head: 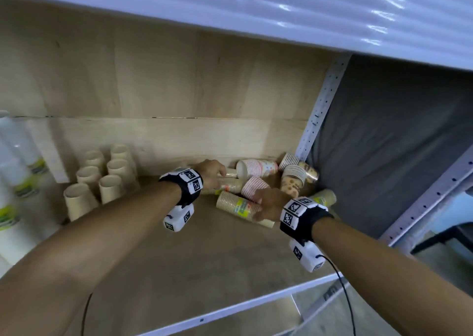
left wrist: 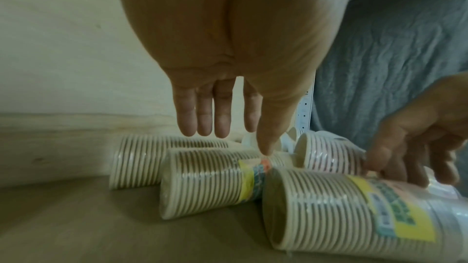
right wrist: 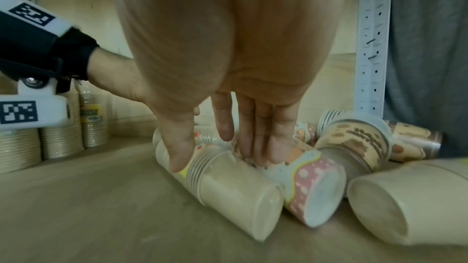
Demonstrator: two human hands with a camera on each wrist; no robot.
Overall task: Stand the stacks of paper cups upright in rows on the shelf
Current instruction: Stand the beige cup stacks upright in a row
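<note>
— Where are your hands just now?

— My right hand (head: 266, 205) is down on the nearest lying stack (head: 239, 206), the plain one with the yellow label: thumb on one side, fingers (right wrist: 263, 147) on the other, closing round it but not yet tight. My left hand (head: 211, 173) hangs over the stack behind (left wrist: 202, 179), fingers straight and slack, holding nothing.

— And the cups?

— Six plain stacks (head: 98, 179) already stand upright in two rows on the left of the shelf (head: 179, 259). The rest lie tumbled in the right corner, touching one another: I count about nine, though some are half hidden. Among them are a pink-banded stack (right wrist: 311, 185) just beside my right fingers and a brown-patterned one (right wrist: 354, 147) further right.

— Anything else there?

— Sleeves of clear cups (head: 15, 172) at the far left.
</note>
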